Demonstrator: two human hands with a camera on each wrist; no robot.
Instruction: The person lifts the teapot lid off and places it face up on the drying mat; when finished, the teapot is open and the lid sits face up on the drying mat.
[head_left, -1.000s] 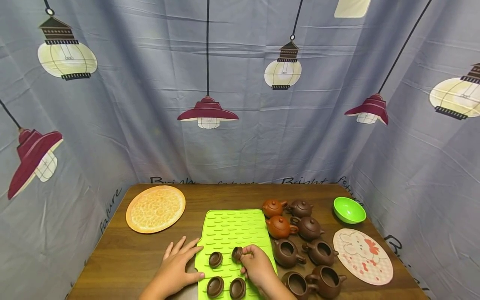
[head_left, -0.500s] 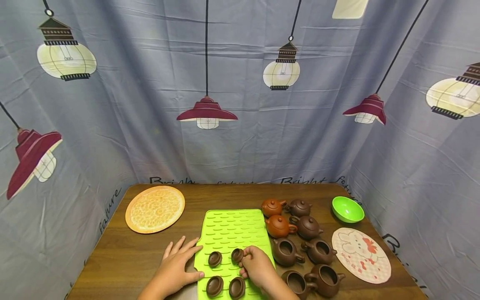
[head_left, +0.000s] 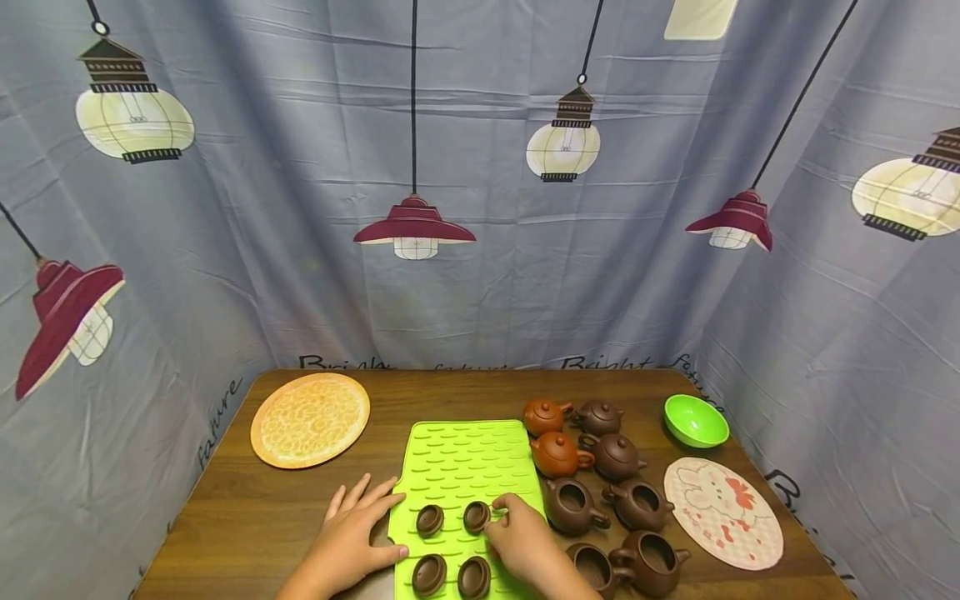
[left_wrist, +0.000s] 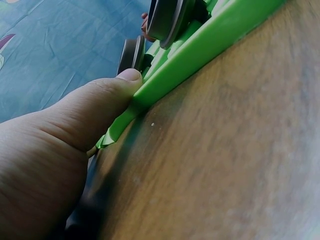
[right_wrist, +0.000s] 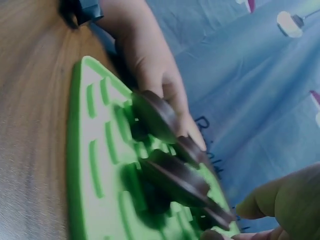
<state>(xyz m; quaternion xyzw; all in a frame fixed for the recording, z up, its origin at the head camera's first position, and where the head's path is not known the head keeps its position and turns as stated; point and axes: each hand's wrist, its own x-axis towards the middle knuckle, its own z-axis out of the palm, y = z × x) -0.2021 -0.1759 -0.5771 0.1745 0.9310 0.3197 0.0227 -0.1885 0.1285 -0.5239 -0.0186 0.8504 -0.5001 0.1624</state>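
Two rows of small dark brown teapot lids lie on the lime-green ridged mat, undersides up. The far row has a left lid (head_left: 430, 520) and a right lid (head_left: 477, 517); a near-left lid (head_left: 429, 574) and a near-right lid (head_left: 474, 577) lie in front. My right hand (head_left: 525, 537) is just right of the far-right lid, thumb and forefinger parted at its edge. Spread fingers of my left hand (head_left: 352, 529) rest on the left edge of the green mat (head_left: 468, 450). In the left wrist view its thumb (left_wrist: 100, 97) presses the mat's rim beside a lid (left_wrist: 131, 52).
Right of the mat stand lidless brown teapots (head_left: 573, 504), with orange lidded teapots (head_left: 558, 454) and dark lidded teapots (head_left: 617, 456) behind. Further right are a green bowl (head_left: 696, 421) and a round rabbit-print mat (head_left: 723, 512). A round orange mat (head_left: 310, 419) lies at the back left.
My right hand held the far-right lid tilted, lowered it flat onto the mat and let go, its fingers now drawn slightly right. The left hand has stayed in place.
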